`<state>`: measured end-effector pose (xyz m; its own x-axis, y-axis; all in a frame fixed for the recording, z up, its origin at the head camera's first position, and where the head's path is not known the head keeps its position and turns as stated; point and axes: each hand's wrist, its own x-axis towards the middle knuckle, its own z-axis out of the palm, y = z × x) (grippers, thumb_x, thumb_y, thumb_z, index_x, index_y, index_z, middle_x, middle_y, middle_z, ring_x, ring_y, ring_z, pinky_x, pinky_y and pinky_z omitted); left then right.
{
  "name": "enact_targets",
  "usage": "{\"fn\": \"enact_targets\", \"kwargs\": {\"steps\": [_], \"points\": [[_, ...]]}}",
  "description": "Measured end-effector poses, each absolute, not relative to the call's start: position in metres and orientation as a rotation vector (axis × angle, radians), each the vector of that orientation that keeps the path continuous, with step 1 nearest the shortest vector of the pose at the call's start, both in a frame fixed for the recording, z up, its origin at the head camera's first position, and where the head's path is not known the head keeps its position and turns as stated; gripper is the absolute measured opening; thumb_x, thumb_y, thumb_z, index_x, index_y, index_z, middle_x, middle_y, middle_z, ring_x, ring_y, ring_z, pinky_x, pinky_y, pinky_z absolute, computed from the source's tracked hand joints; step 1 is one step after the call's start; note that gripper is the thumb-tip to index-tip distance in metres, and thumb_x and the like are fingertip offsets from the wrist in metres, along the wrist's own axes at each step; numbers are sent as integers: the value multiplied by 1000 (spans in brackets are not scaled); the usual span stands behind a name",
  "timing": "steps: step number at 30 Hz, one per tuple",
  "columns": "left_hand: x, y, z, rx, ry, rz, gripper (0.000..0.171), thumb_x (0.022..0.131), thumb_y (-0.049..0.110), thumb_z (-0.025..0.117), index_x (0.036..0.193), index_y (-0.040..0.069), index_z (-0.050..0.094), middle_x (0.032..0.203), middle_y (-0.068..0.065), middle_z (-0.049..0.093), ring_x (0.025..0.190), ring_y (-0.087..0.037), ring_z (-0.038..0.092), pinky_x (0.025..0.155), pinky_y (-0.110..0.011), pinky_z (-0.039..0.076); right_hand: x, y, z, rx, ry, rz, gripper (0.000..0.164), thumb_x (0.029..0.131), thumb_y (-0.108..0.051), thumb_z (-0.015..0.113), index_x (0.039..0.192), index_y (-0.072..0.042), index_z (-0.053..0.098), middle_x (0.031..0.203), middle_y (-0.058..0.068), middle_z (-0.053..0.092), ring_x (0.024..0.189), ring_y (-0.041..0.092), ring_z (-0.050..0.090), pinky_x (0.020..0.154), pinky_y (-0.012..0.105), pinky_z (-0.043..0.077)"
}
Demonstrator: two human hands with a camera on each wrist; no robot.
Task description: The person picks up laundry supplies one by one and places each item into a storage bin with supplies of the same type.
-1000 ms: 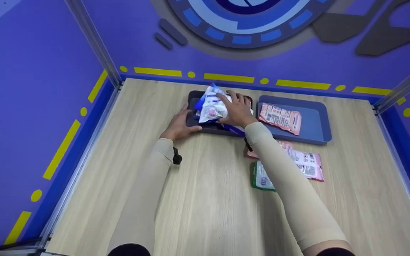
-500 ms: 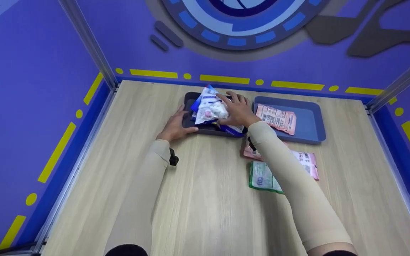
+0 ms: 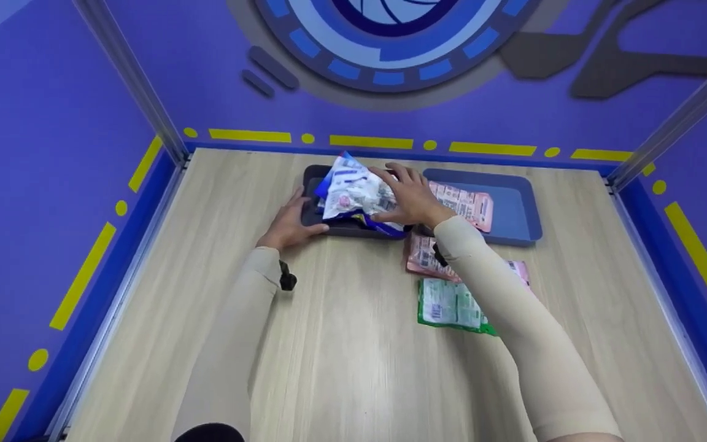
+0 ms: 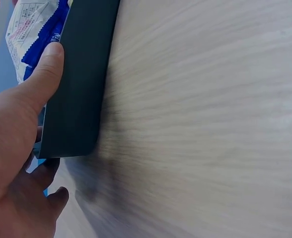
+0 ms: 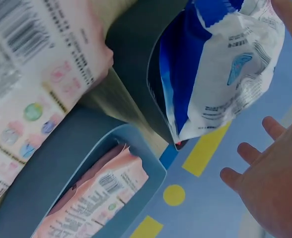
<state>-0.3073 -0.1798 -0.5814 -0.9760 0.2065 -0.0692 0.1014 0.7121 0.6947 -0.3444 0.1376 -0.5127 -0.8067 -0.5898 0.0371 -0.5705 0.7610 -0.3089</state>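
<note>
In the head view a dark grey tray (image 3: 353, 232) stands at the back of the table, with blue-and-white packets piled in it. My left hand (image 3: 287, 224) grips the tray's left front corner, its thumb along the front wall and fingers along the left end. The thumb (image 4: 49, 67) lies at the rim in the left wrist view. Over the right part of the pile is my right hand (image 3: 413, 199), fingers spread, thumb near the front rim. The top white packet (image 5: 235, 69) leans up past the tray rim in the right wrist view, with several straight fingers apart from it.
To the right stands a blue-grey tray (image 3: 513, 212) with a pink packet (image 3: 476, 212) in it. In front lie another pink packet (image 3: 424, 258) and a green-edged packet (image 3: 452, 304), partly under my right forearm. A blue wall (image 3: 267, 110) rises behind the trays.
The head view has shifted, so the scene sits further left. My right hand has moved slightly right relative to the dark tray. The left hand keeps its hold on the corner.
</note>
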Motion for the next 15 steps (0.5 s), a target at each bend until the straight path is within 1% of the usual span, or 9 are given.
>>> {"fn": "enact_targets", "kwargs": {"steps": [2,5,9,15], "points": [[-307,-181,-580,255,2771,1104,91,88,43,81,154,-3,39,172,-13,8,155,-34,18,125,-44,21,-340,141,-513,-966,2894,-490,103,83,-63,77,165,-34,21,167,12,19,151,41,20,118,70,17],[-306,-184,-582,261,2779,1072,94,89,46,80,156,-3,36,172,-13,8,155,-34,18,125,-45,21,-332,147,-512,-984,2893,-513,104,82,-61,79,165,-33,22,167,12,19,150,43,20,117,70,18],[-305,-186,-583,244,2785,1057,96,89,49,79,158,-1,33,172,-12,7,156,-34,17,125,-45,20,-322,156,-511,-998,2887,-531,105,81,-62,79,165,-34,21,167,13,19,149,47,20,117,70,17],[-307,-179,-581,241,2777,1069,97,89,48,79,159,0,32,173,-12,7,156,-33,16,126,-45,19,-309,175,-513,-976,2895,-513,106,82,-65,77,165,-39,16,169,12,14,150,48,17,118,71,15]]}}
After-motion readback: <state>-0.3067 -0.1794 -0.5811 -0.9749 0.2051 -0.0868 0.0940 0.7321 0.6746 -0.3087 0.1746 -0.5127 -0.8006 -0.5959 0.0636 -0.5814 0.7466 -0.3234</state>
